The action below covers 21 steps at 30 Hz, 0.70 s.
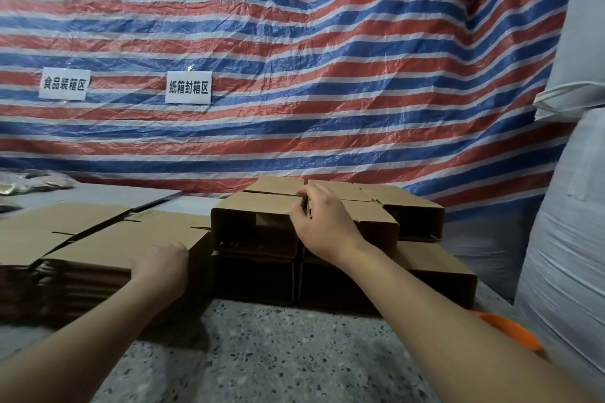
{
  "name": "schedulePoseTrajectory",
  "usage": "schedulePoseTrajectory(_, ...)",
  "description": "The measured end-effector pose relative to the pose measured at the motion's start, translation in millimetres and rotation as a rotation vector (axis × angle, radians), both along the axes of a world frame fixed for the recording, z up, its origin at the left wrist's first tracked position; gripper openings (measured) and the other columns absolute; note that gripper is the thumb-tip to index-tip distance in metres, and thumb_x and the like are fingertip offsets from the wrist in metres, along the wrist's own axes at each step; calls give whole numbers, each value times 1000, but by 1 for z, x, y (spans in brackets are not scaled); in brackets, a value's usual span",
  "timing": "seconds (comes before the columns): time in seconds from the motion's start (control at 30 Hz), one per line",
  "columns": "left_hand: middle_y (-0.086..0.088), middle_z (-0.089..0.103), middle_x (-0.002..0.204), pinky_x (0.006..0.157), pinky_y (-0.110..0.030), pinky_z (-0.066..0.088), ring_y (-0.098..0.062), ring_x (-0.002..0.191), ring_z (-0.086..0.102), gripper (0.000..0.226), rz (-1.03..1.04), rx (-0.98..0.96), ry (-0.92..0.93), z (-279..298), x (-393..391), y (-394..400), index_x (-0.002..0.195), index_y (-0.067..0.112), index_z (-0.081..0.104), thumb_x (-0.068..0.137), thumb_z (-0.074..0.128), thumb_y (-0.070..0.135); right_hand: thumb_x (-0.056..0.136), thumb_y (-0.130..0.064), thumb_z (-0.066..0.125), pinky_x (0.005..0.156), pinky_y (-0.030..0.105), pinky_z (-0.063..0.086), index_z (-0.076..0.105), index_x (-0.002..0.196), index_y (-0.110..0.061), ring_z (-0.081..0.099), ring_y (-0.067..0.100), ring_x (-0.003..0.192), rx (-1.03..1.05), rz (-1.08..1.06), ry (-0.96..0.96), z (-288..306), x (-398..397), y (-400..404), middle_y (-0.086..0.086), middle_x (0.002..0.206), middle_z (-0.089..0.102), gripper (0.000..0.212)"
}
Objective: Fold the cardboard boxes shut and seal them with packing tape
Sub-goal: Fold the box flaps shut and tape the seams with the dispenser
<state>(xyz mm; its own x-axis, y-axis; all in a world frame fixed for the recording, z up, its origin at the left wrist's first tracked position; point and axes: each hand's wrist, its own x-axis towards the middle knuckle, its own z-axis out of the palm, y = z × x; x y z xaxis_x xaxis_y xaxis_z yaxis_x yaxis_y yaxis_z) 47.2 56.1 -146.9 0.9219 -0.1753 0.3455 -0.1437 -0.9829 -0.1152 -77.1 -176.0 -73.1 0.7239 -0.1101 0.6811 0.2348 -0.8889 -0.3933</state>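
Several brown cardboard boxes stand stacked in two layers at the middle of the table. My right hand (322, 222) grips the right top edge of the upper front box (252, 222), fingers curled over the edge. To the left lies a stack of flattened cardboard boxes (82, 239). My left hand (162, 263) rests at the right end of that flat stack, fingers curled downward and hidden behind the knuckles, so whether it holds the cardboard is unclear. An orange object (510, 330), possibly a tape dispenser, shows partly behind my right forearm.
The speckled grey table top (278, 353) stretches in front of the boxes. A red, white and blue striped tarp (294, 59) with two paper signs hangs behind. A large white wrapped bundle (569, 239) stands at the right. Small packets (32, 185) lie at the far left.
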Motion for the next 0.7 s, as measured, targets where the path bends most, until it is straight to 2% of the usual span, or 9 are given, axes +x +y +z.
schedulePoseTrajectory(0.17,0,56,87,74,-34,56,-22,90,63,12,-50,-51,19,10,7,6,96,18,54,95,42,16,100,-30,51,98,33,48,58,129,-11,53,14,108,29,15,12,-3,-1,0,2,129,56,35)
schedulePoseTrajectory(0.27,2,53,81,59,-29,47,-20,79,59,12,-35,-60,-38,20,8,7,89,20,53,97,43,20,101,-30,52,97,32,48,59,129,-11,53,12,105,45,12,19,-4,-1,-1,2,129,56,34)
schedulePoseTrajectory(0.37,1,59,82,56,-31,43,-21,77,61,15,-12,-81,-154,37,9,7,96,17,63,95,48,18,101,-30,52,95,29,47,59,129,-11,52,11,103,58,8,24,-4,1,-3,1,131,55,34)
schedulePoseTrajectory(0.47,1,62,84,62,-32,43,-21,81,65,15,16,-90,-253,60,9,10,106,16,60,93,52,13,101,-31,52,91,26,44,59,129,-11,52,10,102,55,9,30,-3,2,-5,0,131,55,35)
schedulePoseTrajectory(0.57,-5,65,87,66,-34,40,-26,77,66,16,37,-126,-399,88,4,13,108,11,55,95,45,9,100,-31,52,88,22,38,59,126,-13,49,7,101,53,1,35,-1,3,-10,-2,130,55,33)
schedulePoseTrajectory(0.63,-9,61,80,60,-36,38,-30,66,61,14,-28,-192,-516,105,-3,12,104,6,54,96,42,5,100,-31,52,87,21,37,59,126,-14,49,6,101,65,-7,21,6,3,-14,-3,129,55,32)
schedulePoseTrajectory(0.7,-12,54,74,49,-35,33,-28,55,50,11,-126,-265,-614,125,-15,7,102,2,53,97,43,3,100,-30,52,88,23,39,58,129,-13,53,11,109,102,-18,-2,19,2,-18,-2,130,55,34)
